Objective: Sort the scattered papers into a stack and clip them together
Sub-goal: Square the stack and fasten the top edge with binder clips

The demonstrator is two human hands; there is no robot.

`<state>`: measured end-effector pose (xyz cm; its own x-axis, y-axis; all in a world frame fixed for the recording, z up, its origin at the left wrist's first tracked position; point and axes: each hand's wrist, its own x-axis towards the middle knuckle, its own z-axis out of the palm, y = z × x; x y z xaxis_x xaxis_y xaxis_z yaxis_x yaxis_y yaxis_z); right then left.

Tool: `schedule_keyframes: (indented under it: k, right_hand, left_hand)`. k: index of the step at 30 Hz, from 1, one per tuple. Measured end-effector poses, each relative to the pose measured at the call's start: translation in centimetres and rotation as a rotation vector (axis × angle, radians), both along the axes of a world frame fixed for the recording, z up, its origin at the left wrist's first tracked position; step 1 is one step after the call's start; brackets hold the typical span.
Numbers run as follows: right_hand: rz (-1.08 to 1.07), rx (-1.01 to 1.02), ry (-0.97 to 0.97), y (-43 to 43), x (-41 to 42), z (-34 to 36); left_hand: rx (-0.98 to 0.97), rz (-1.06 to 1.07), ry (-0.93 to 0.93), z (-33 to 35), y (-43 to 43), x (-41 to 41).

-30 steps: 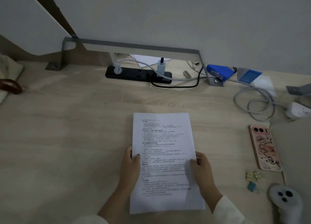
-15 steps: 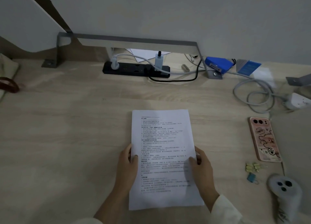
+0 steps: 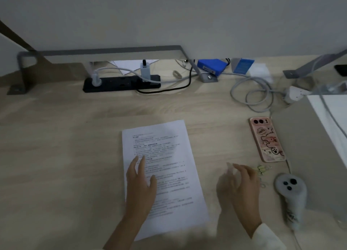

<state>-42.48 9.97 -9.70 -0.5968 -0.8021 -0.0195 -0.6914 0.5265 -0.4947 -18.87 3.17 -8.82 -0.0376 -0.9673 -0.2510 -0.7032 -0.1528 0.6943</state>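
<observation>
Head view. Found the paper stack (image 3: 169, 174) at lower centre of frame, lying flat on the desk (image 3: 56, 156), top edge tilted slightly toward the upper right. Noted the left hand (image 3: 140, 184) laid on the stack's left half, fingers straight and nearly together, pressing down. Noted the right hand (image 3: 239, 186) at lower right, off the paper and blurred, fingers loosely parted and slightly bent, with nothing seen between them. Found it pointed toward the small clips (image 3: 262, 168) just beyond the fingertips. Could not tell whether touching them. Recorded the phone (image 3: 267, 139) above the clips and the white controller (image 3: 291, 191) to their right, both close by.

Risks, as judged:
- Expected fanning or sliding of the sheets if lifted for clipping with only one flat palm as restraint. Could not confirm squared edges along the blurred lower border.
- Expected a fumbled or dropped clip, owing to small size and the crowded spot between phone and controller.
- Expected a knock to either on a hasty reach.
- Expected a skewed bite if clipped without first aligning the corner.

Could not confirm the sheet count from this angle.
</observation>
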Motion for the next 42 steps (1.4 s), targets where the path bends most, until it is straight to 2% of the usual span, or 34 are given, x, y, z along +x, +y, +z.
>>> schedule_keyframes:
  k: [3,5,8,11,13,21,25,31,33,38,42]
  right_hand:
    - [-0.046,0.042,0.104,0.9,-2.9,0.3]
    - [-0.141,0.153,-0.006,1.1,-4.5,0.6]
    - [-0.135,0.172,-0.078,1.6,-5.8,-0.1]
    - [-0.113,0.171,-0.056,1.7,-5.4,-1.4]
    - [-0.112,0.119,-0.098,1.5,-4.4,-2.2]
    - [0.122,0.025,-0.043,-2.0,-1.0,-4.1]
    - [0.237,0.044,-0.040,-5.3,-0.2,-4.6]
    - [0.395,0.067,-0.059,-9.2,0.5,-4.0]
    - [0.401,0.054,-0.101,-10.3,0.5,-3.4]
    - [0.322,-0.022,-0.141,-12.5,-0.4,-2.0]
    - [0.305,-0.029,-0.286,-14.4,-1.1,-1.6]
  left_hand:
    - [-0.053,-0.193,-0.093,-0.9,0.0,-1.9]
    - [-0.090,-0.312,-0.236,-1.7,-0.1,-2.5]
    - [-0.157,-0.427,-0.367,-2.7,-0.3,-3.1]
    - [-0.038,-0.441,-0.377,-3.2,-0.2,-3.2]
    - [-0.031,-0.446,-0.408,-3.1,-0.2,-3.1]
    - [0.007,-0.465,-0.429,-2.8,-0.5,-3.5]
    - [0.063,-0.510,-0.542,-2.8,-0.5,-3.2]
    - [0.066,-0.536,-0.554,-3.0,-0.4,-3.0]
    - [0.057,-0.504,-0.497,-2.8,-0.5,-3.1]
    - [0.067,-0.493,-0.561,-3.4,-0.3,-3.4]
    - [0.049,-0.465,-0.450,-2.8,-0.6,-3.6]
